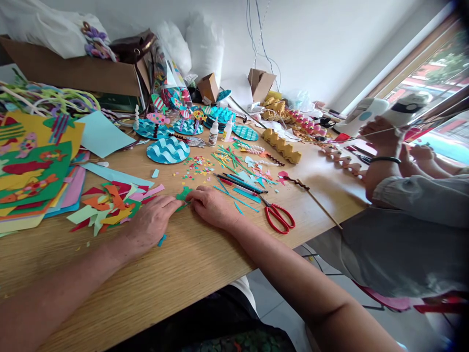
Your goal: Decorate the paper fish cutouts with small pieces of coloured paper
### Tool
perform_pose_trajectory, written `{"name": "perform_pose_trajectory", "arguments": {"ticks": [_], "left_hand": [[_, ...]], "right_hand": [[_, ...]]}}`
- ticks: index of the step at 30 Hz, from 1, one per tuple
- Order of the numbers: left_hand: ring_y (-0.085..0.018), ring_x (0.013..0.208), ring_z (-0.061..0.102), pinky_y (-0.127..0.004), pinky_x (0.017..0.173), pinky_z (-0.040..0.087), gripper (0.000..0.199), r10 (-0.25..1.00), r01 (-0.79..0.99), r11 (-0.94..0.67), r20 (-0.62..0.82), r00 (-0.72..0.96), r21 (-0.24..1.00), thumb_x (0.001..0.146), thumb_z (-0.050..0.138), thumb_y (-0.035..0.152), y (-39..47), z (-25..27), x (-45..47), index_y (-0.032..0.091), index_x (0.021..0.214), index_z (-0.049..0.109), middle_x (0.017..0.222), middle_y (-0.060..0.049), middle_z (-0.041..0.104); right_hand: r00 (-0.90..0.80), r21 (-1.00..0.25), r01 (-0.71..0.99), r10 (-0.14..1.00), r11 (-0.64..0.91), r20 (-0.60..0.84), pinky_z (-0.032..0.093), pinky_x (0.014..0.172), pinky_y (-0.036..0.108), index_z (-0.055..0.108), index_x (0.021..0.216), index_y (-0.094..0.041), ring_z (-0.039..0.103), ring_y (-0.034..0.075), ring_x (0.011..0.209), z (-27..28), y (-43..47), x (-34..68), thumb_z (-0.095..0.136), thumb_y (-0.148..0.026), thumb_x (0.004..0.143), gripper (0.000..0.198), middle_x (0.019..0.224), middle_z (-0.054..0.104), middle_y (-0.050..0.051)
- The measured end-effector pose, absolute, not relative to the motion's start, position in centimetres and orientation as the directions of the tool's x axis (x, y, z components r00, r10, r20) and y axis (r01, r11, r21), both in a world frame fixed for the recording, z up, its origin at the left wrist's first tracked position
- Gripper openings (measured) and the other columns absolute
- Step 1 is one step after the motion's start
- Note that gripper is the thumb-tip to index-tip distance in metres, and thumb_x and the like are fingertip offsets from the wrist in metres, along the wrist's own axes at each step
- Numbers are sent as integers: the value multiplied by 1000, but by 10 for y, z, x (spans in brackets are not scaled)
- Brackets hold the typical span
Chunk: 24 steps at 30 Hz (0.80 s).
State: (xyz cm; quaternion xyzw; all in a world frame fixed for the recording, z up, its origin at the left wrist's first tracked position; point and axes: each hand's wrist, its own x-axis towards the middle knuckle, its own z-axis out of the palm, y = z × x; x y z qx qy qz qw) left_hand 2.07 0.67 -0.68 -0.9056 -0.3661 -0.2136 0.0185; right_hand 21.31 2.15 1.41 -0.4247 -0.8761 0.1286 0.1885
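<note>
Two bare hands at a small green paper piece (pixel 184 192), seen from the wearer's head; directions are read from this piece as the centre of a dial, with 12 o'clock toward the wall. The piece lies between the fingertips of both hands, near the front edge of the wooden table (pixel 205 259). The left hand (pixel 156 220), at 8 o'clock, has its fingers laid together and extended, their tips at the near left of the piece; its thumb is hidden. The right hand (pixel 214 205), at 4 o'clock, has its fingers bent inward, the foremost touching the right end of the piece (whether either hand pinches the paper or merely presses it cannot be told). A loose pile of coloured scraps (pixel 112 203) lies at 9 o'clock, just beside the left hand, with a stack of coloured paper (pixel 58 188) beyond it. A small blue scrap (pixel 161 240) lies at 7 o'clock. Pencils (pixel 240 182) lie at 3 o'clock, near the right hand, and farther out in that direction are red-handled scissors (pixel 280 217). A blue disc with pale wavy strips (pixel 168 151) lies at 11 o'clock; two glue bottles (pixel 213 132) stand at 1 o'clock. Well apart, between 2 and 3 o'clock, a co-worker's hand (pixel 383 132) is raised above the table.
</note>
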Motion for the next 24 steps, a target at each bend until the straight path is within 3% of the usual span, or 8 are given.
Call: {"name": "perform_pose_trajectory", "arguments": {"ticks": [14, 17, 24], "left_hand": [[-21, 88, 51, -39, 81, 47, 41, 654, 676, -733, 353, 669, 79, 78, 30, 3, 6, -6, 23, 15, 105, 59, 91, -8, 58], [-22, 89, 52, -38, 77, 48, 42, 682, 691, -715, 329, 653, 109, 75, 30, 2, 7, -4, 24, 14, 103, 59, 91, -9, 59], [-19, 94, 55, -38, 86, 46, 42, 734, 693, -669, 381, 562, 268, 71, 27, 3, 11, -5, 20, 15, 100, 55, 95, -8, 61]], "right_hand": [[-595, -321, 706, 774, 632, 216, 38, 73, 23, 63, 96, -19, 53, 13, 80, 12, 23, 211, 39, -9, 79, 30, 87, 58, 5], [-589, -321, 711, 779, 626, 216, 38, 73, 23, 62, 96, -19, 53, 13, 80, 13, 23, 211, 39, -10, 80, 30, 87, 59, 4], [-561, -369, 705, 794, 606, 233, 39, 73, 22, 63, 96, -18, 53, 12, 77, 15, 21, 212, 39, -10, 80, 30, 86, 59, 5]]}}
